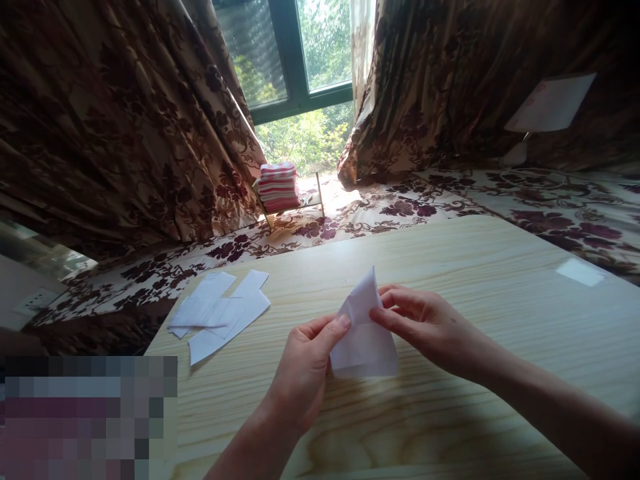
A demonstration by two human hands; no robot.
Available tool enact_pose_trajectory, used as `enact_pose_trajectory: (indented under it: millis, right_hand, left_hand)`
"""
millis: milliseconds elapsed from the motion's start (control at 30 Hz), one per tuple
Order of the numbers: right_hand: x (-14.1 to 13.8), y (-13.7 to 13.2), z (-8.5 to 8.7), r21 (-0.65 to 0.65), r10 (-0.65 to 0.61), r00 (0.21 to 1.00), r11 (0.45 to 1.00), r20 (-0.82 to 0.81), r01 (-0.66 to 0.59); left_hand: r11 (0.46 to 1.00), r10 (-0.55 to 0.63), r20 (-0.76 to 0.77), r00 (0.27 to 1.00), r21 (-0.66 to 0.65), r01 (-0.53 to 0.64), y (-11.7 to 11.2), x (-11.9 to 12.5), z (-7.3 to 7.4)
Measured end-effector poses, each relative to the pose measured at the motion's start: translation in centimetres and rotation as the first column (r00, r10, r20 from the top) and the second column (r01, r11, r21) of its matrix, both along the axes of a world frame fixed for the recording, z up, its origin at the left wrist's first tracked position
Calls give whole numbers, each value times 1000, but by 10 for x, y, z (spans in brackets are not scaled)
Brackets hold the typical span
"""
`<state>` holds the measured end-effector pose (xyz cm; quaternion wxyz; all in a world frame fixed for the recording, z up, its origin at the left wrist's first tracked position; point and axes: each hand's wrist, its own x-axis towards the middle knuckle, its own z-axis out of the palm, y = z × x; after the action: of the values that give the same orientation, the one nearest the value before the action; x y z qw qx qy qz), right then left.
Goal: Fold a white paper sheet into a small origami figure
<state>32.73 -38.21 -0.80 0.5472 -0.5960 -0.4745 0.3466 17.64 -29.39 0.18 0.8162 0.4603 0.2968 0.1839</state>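
A folded white paper [363, 333], roughly triangular with its tip pointing up, stands just above the pale wooden table [450, 267]. My left hand [305, 367] pinches its left edge with thumb and fingers. My right hand [430, 323] pinches its right edge near the top fold. Both hands are closed on the paper.
Several loose white paper strips [220, 313] lie at the table's far left corner. Behind the table is a floral bedspread [400, 200], a pink striped folded cloth [278, 187] on a small wooden rack, brown floral curtains [125, 120], a window [295, 67] and a white lamp [550, 107].
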Motion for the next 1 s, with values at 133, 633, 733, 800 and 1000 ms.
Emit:
enact_pose_trajectory:
  millis: [133,633,733,800,1000]
  right_hand:
    - [2,0,0,-5,-9,1000,1000,4,9]
    - [4,-1,2,-24,14,999,1000,38,-13]
    - [5,-1,0,-6,14,999,1000,31,-13]
    - [4,-1,-1,-1,15,999,1000,31,-15]
    - [2,-2,0,4,7,999,1000,46,-7]
  left_hand:
    - [994,19,-25,1000,104,-16,2,-1,-2]
    - [987,47,-70,996,154,-36,5,0,-10]
    - [989,45,-76,996,144,-33,5,0,-9]
    - [989,48,-80,996,142,-36,5,0,-9]
    - [990,55,-80,995,137,-44,4,-1,-8]
